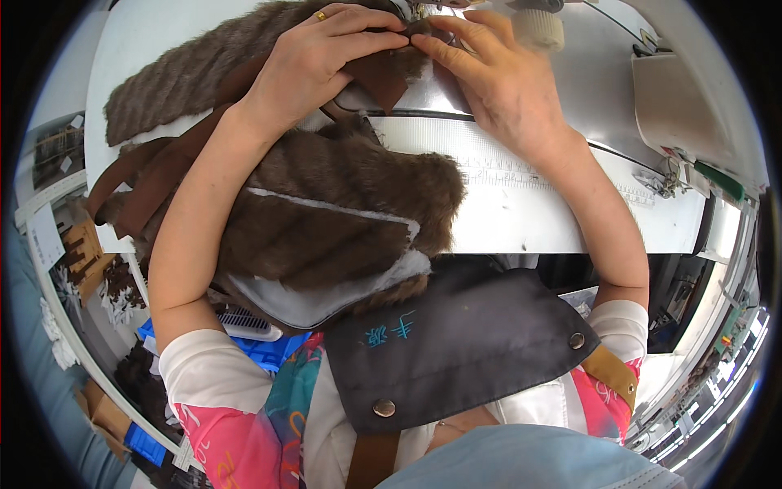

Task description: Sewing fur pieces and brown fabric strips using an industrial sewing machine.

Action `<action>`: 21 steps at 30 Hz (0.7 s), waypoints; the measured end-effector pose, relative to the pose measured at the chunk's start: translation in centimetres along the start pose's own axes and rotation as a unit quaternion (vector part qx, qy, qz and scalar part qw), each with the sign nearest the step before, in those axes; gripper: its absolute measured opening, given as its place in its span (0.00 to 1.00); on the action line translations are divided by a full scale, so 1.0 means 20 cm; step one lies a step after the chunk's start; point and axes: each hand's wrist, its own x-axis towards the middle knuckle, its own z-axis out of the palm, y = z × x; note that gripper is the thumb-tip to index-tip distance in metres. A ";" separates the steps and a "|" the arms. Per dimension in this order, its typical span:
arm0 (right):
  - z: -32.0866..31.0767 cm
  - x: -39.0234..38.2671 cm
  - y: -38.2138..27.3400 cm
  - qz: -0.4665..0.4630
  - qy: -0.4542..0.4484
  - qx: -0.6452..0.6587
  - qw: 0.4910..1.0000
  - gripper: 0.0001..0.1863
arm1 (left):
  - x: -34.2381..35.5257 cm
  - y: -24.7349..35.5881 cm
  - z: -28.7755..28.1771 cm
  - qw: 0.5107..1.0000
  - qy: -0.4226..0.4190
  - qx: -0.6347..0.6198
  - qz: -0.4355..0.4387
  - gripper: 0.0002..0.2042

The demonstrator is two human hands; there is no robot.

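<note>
Brown fur pieces with brown fabric or leather strips lie on a white sewing table [521, 220]. My left hand [314, 65], a ring on one finger, presses and grips the brown fur piece [387, 77] with its fingertips close to the sewing machine's needle area [417, 11]. Opposite it, my right hand [509, 85] pinches the same piece's edge between thumb and fingers. The fingertips of both hands almost meet. A larger fur section [342, 187] with a pale seam line hangs over the table's front edge. The machine's foot is mostly hidden.
A long fur strip [191, 77] lies at the far left. The metal machine bed [590, 90] and a white knob [539, 29] are at the right. A ruler strip [505, 175] runs along the table. Below left are a blue basket [265, 350] and cardboard boxes [106, 411].
</note>
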 end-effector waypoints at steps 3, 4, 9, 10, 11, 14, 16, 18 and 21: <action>-0.04 0.01 0.00 -0.002 -0.002 0.009 1.000 0.13 | -0.01 -0.01 0.01 1.000 -0.005 -0.003 -0.012 0.26; -0.04 0.01 0.00 0.000 -0.002 0.009 1.000 0.13 | -0.01 -0.01 0.01 1.000 -0.004 -0.004 -0.014 0.27; 0.21 -0.04 0.13 -0.132 0.256 -0.001 0.958 0.17 | 0.01 -0.01 0.01 1.000 -0.005 -0.003 -0.019 0.28; 0.21 -0.04 0.14 -0.132 0.255 -0.002 0.958 0.17 | 0.01 -0.01 0.01 1.000 -0.002 -0.005 -0.023 0.28; 0.22 -0.03 0.14 -0.125 0.257 0.007 0.958 0.18 | 0.02 -0.02 0.01 1.000 -0.002 -0.006 -0.022 0.28; 0.07 0.01 0.05 -0.069 0.141 0.010 0.988 0.18 | 0.00 -0.09 0.06 0.999 -0.003 0.013 -0.031 0.29; -0.05 0.04 -0.04 -0.018 0.021 -0.002 1.000 0.18 | -0.02 -0.18 0.18 0.931 0.243 -0.225 0.153 0.20; -0.08 0.04 -0.06 0.067 -0.114 0.013 0.991 0.18 | -0.01 -0.07 0.06 0.986 0.101 -0.119 0.059 0.24; 0.02 -0.06 -0.04 -0.002 0.003 0.000 1.000 0.16 | -0.06 0.04 -0.01 0.999 -0.026 -0.021 -0.023 0.25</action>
